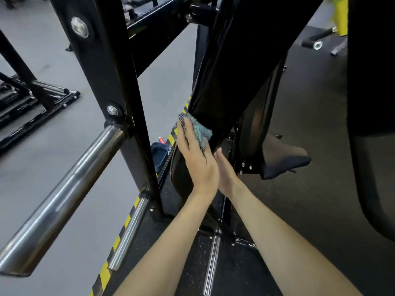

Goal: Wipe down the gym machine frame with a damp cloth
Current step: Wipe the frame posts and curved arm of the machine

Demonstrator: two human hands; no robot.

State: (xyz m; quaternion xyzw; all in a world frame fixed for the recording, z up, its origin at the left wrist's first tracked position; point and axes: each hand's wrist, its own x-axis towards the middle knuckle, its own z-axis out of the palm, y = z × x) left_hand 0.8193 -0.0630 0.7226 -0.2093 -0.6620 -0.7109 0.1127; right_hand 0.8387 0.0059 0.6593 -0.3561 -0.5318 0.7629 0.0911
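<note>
Cloth (198,129) under left hand (197,161), frame (226,77) edge

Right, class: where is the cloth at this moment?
In the head view, the teal cloth sits near centre, pressed by the left hand against the slanted black frame beam, up-left of the right hand.

Tight wedge between two black members, more room out to the left

The left hand (196,157) and right hand (226,174) sit side by side at the narrow foot of the gap between the upright post (111,71) and the slanted beam (224,82). Higher up that gap widens, open through to the grey floor (166,82). Left of the post a long steel peg (64,189) juts towards us, with a shorter peg (130,231) below it. Right of the beam the seat pad (284,159) sticks out, and a big dark panel (374,82) walls off the far right.
</note>
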